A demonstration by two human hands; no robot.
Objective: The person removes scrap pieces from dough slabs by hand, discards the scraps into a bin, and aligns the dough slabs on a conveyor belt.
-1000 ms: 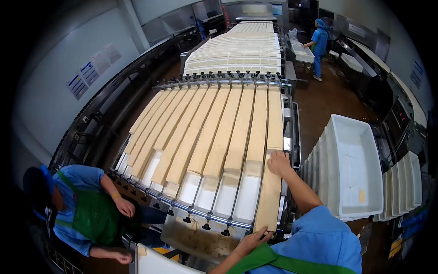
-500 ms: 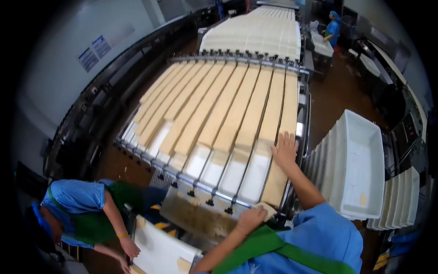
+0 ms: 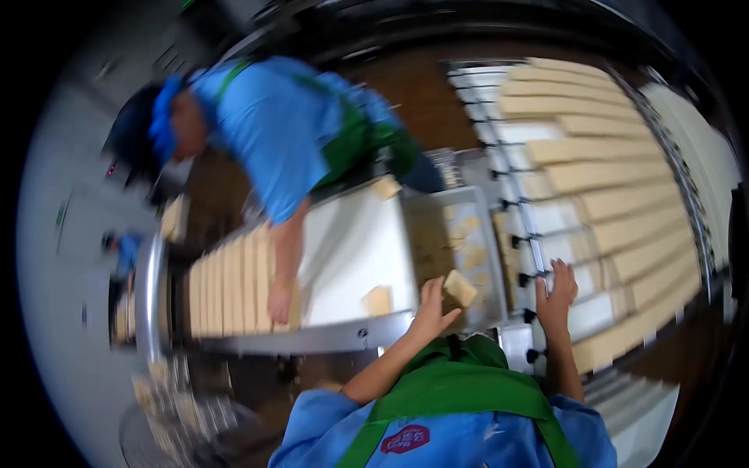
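Note:
My left hand [image 3: 429, 313] holds a small beige slab piece [image 3: 460, 288] by its near edge, between fingers and thumb. Below that piece is a grey-white crate [image 3: 497, 261] with several loose beige scraps in it. With fingers spread, my right hand [image 3: 557, 295] is at the near end of the strip conveyor [image 3: 593, 307], by its metal bar and black knobs. Long beige strips [image 3: 636, 210] lie side by side there on the white belt. Nothing shows in that hand. Motion blur softens the view.
A co-worker [image 3: 269, 125] in blue and green bends over a second white belt [image 3: 351, 249], one hand on a row of beige strips [image 3: 234, 285]. A loose piece [image 3: 378, 300] lies near that belt's edge. White trays [image 3: 636, 413] are stacked at lower right.
The view has swung left. My left hand has carried the beige piece from the conveyor's end to over the crate. My right hand has come off the long strips towards the conveyor's near end.

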